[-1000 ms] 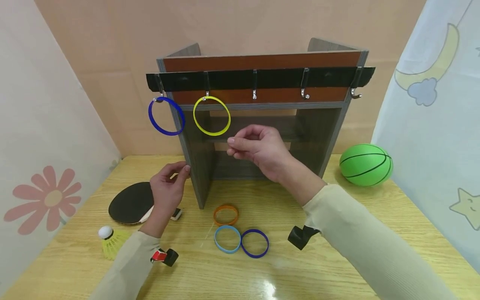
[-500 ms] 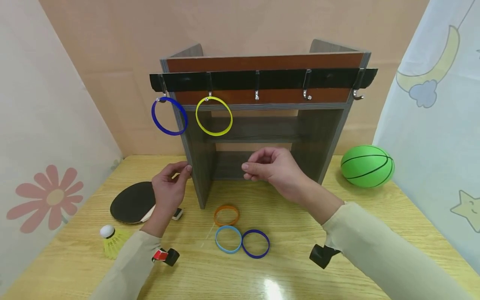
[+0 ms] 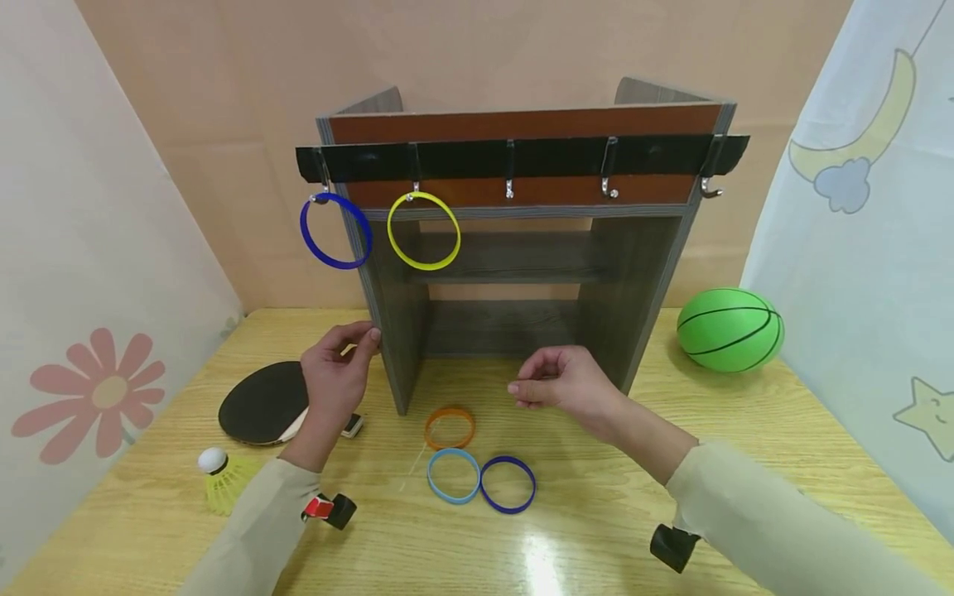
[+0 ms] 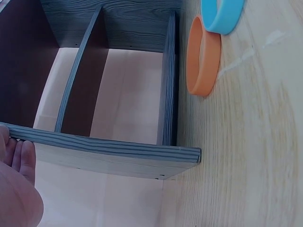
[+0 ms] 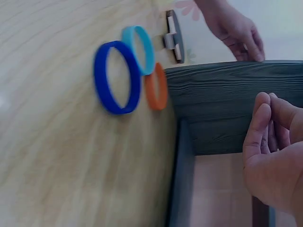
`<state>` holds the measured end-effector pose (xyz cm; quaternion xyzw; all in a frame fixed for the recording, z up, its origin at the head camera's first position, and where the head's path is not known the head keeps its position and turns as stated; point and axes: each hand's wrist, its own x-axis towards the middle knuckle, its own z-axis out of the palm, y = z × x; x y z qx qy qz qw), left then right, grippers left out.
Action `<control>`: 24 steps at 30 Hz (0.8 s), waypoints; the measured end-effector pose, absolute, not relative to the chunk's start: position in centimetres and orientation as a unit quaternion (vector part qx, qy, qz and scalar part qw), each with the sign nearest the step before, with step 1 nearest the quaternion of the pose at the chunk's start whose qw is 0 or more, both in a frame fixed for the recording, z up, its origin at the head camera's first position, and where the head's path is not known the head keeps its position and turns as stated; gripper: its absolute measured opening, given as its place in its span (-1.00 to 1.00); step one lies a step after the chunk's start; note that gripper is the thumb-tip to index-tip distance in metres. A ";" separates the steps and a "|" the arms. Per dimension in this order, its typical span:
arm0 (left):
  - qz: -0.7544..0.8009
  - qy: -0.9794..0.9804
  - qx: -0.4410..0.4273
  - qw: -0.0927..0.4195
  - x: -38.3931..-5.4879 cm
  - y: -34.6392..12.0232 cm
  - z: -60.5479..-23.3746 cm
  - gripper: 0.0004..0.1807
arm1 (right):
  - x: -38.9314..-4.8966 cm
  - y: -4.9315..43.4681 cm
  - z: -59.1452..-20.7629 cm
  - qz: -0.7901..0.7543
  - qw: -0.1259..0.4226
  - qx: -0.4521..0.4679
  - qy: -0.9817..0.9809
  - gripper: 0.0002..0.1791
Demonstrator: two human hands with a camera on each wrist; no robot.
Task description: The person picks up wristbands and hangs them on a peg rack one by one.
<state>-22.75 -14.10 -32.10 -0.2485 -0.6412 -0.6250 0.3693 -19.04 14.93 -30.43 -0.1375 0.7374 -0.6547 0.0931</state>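
Fingers of the left hand (image 3: 335,366) pinch the shelf (image 3: 406,327); the right hand (image 3: 570,385) hangs curled, empty

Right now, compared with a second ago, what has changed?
The right hand has moved down and to the right, away from the yellow ring, and holds nothing. The left hand stays at the side panel. The yellow ring and hung blue ring stay put, as do the orange ring, light blue ring and dark blue ring on the table.

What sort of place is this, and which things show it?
Probably an indoor corner set up for an activity: patterned sheets flank a wood-grain table, which bears a green ball and a hook-fronted shelf unit.
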 end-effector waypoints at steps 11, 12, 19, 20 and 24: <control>-0.627 -0.641 -0.250 0.366 -22.7 -14.1 -32.2 -0.91 | -17.9 16.6 -33.8 -0.626 0.114 -0.112 0.763 -0.78; -0.626 -0.642 -0.250 0.366 -22.7 -14.1 -32.2 -0.91 | -17.8 16.8 -34.1 -0.624 0.116 -0.111 0.765 -0.78; -0.624 -0.642 -0.251 0.368 -22.7 -14.1 -32.1 -0.91 | -17.1 18.0 -35.8 -0.596 0.123 -0.117 0.785 -0.77; -0.624 -0.642 -0.250 0.368 -22.6 -14.1 -32.0 -0.91 | -17.1 18.0 -36.0 -0.592 0.125 -0.118 0.788 -0.77; -0.624 -0.644 -0.247 0.367 -22.6 -14.1 -32.0 -0.91 | -16.8 18.2 -36.9 -0.584 0.134 -0.122 0.791 -0.78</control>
